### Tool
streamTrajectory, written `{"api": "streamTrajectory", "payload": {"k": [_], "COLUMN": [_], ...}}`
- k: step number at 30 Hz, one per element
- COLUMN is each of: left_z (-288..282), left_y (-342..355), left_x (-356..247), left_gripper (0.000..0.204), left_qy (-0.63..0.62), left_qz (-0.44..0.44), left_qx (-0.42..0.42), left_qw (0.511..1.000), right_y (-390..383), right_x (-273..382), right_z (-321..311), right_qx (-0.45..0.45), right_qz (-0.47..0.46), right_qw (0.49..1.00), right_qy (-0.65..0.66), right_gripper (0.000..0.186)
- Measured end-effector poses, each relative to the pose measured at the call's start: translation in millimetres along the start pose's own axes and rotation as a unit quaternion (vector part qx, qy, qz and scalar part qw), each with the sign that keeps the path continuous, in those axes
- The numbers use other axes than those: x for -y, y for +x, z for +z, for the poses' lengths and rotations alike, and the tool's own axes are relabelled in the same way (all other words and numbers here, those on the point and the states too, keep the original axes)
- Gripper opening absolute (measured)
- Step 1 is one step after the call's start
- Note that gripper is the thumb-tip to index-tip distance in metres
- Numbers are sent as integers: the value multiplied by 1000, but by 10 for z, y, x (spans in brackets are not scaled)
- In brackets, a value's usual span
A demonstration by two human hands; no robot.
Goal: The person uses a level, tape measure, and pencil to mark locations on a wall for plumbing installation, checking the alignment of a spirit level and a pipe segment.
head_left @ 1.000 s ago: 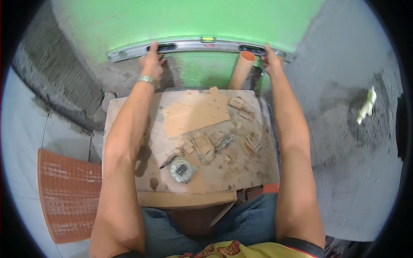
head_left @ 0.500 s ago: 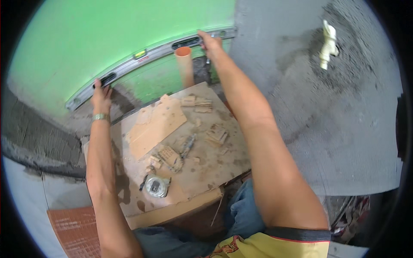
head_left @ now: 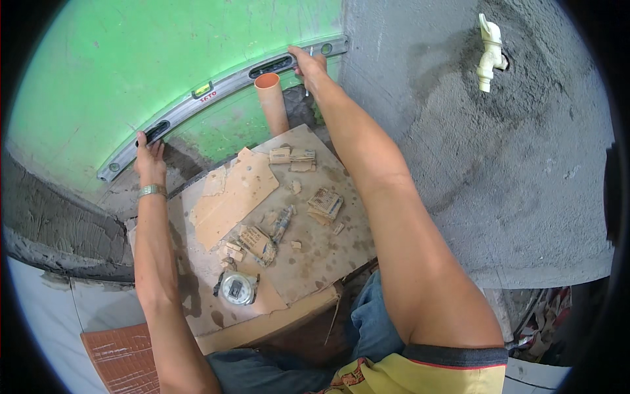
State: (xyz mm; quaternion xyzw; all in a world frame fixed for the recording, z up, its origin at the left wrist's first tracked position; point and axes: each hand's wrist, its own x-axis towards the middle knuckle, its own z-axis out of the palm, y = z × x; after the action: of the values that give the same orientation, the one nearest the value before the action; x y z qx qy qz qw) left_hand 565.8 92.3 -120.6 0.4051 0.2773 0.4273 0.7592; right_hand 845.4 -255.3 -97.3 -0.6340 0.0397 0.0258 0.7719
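A long silver spirit level lies against the green wall, its left end lower in view than its right; the fisheye bends its outline. My left hand is closed round its lower edge near the left end, thumb at the dark grip slot. Close to the right end, my right hand grips the level. A thin pale stick, pen-like, shows at the right fingers; its exact kind is unclear. Just below the level, an open-topped orange pipe stands beside my right hand.
Below my arms, a stained board carries cardboard pieces, scraps and a round tape measure. A cream tap juts from the rough grey wall at right. Brown tile lies lower left.
The view has shifted a little, so the pipe, tap and level's right end appear further left. Both hands keep their hold on the level.
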Motion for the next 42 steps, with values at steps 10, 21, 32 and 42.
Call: {"api": "streamTrajectory", "payload": {"k": [10, 21, 32, 42], "left_z": [85, 134, 149, 234], "left_y": [-85, -196, -118, -251], "left_x": [-11, -12, 61, 11], "left_gripper": [52, 48, 47, 41], "left_qy": [-20, -22, -30, -21], "left_qz": [0, 14, 13, 18], "left_qx": [-11, -26, -4, -76], "left_qw": [1000, 999, 999, 997], "right_y": [29, -75, 147, -46], "right_x": [-19, 50, -17, 125], "right_z": [-18, -76, -57, -124], "right_qx": [-7, -10, -7, 59], "right_qz": [-37, -4, -46, 2], "right_qw": [999, 1000, 999, 998], "right_qy": [13, -5, 23, -18], "right_gripper": [33, 41, 40, 40]}}
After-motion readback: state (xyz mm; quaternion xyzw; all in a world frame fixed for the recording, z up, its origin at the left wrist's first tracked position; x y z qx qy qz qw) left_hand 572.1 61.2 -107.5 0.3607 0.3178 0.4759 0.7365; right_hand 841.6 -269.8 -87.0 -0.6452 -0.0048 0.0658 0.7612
